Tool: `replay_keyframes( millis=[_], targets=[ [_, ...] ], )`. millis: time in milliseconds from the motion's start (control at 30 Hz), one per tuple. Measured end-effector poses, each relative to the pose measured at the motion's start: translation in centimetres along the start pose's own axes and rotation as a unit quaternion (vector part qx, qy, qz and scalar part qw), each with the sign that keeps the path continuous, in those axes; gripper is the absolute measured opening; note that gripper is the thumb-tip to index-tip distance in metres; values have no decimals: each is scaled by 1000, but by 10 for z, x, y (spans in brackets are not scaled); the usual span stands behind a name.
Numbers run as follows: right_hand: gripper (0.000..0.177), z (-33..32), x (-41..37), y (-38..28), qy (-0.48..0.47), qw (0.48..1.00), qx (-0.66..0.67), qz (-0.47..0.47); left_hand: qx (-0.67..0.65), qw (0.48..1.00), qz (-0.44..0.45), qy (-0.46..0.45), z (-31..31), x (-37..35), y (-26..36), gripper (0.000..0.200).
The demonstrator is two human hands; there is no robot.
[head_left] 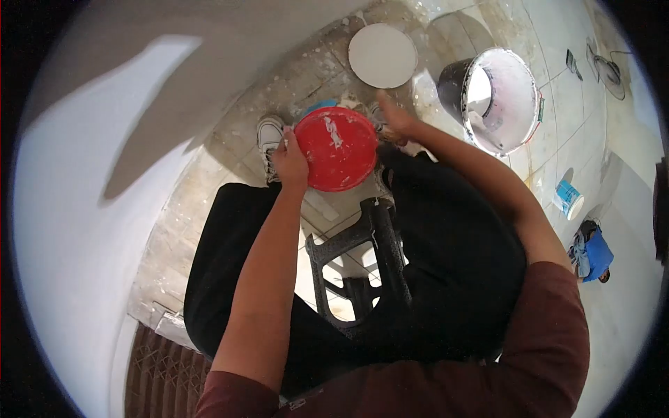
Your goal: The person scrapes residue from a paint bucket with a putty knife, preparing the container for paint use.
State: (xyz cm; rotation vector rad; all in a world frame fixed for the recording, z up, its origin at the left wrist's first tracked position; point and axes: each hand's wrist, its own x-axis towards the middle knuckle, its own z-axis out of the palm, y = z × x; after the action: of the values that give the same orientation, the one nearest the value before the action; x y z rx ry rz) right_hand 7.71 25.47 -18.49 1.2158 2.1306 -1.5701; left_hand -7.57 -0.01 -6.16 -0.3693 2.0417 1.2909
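Note:
A round red lid [341,155] with white smears on its face lies between my feet, in front of my knees. My left hand [290,160] is closed on its left edge, fingers wrapped out of sight beneath. To the right of the lid, my right hand [397,120] is slightly blurred, its fingers stretched forward and apart from the rim. Something blue [322,106] peeks out behind the lid's far edge. Just beyond my right hand is a round white disc [382,56].
A large bucket [503,104], coated white inside, stands at the right. Farther right are a small blue-and-white tub [568,199], a flat tool [573,64] and a person in blue [596,254]. A black stool [382,240] is under me; a white wall [83,181] rises at left.

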Motion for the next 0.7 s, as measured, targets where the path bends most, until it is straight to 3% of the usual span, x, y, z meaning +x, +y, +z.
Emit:
replay_keyframes(
  millis=[67,167,233,333,433,500,567,633,667,700],
  targets=[
    [74,-35,3,-16,2,996,68,50,44,998,8,36,3,-9,15,55],
    [75,-80,-11,-72,-107,976,99,162,-29,999,9,28,3,16,-31,53],
    [74,-47,-4,-23,-67,983,38,169,-10,1000,-7,24,-1,0,-1,53],
    [73,-15,-24,-9,58,996,39,55,-30,1000,-9,3,1,-9,16,52],
    [70,-70,-28,-56,-57,981,121,137,4,1000,-19,-2,0,-6,2,52],
    [68,-50,-35,-57,-96,973,86,190,13,1000,0,6,-5,1,-9,52],
    [66,8,-61,-19,-18,974,29,222,-24,998,49,9,1,4,-11,52],
    [65,15,-87,-59,32,950,113,288,5,1000,3,5,5,2,8,53],
    [64,10,-93,-79,-2,941,146,305,24,999,-32,9,0,-5,8,53],
    [63,1,-92,-80,-146,926,177,299,20,999,-39,10,-5,-11,4,53]
  ],
)
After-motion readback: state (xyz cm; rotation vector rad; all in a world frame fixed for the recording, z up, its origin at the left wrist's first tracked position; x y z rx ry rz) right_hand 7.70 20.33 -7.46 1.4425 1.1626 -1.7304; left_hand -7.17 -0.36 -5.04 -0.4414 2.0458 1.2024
